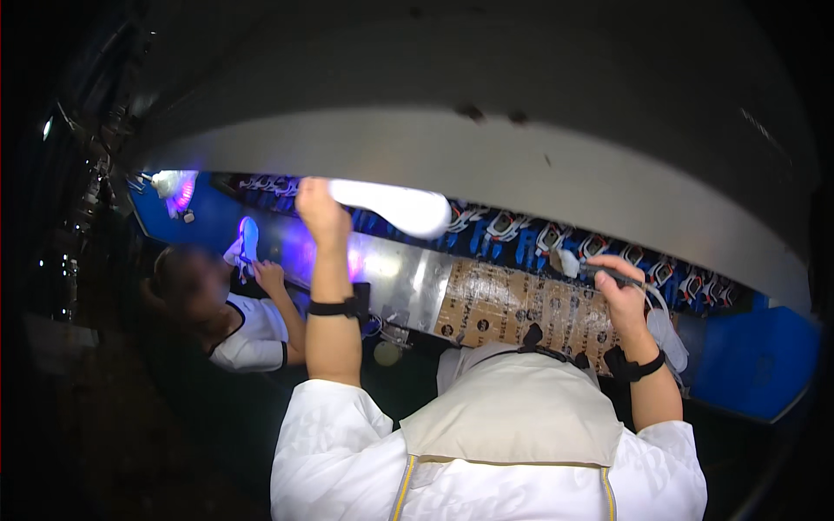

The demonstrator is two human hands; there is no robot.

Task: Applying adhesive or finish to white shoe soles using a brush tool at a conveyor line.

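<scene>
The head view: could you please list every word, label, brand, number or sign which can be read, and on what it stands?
Brown covering on the bench: dark repeated print and round marks, too small and blurred to quote reliably.
White shirt: pale letter-like pattern, too faint to read.
White sole-shaped piece: overexposed, no text visible.

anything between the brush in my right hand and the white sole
Nothing visible stands between the brush and the white sole; the row of shoes shows behind that gap, though its depth is hard to judge.
</scene>
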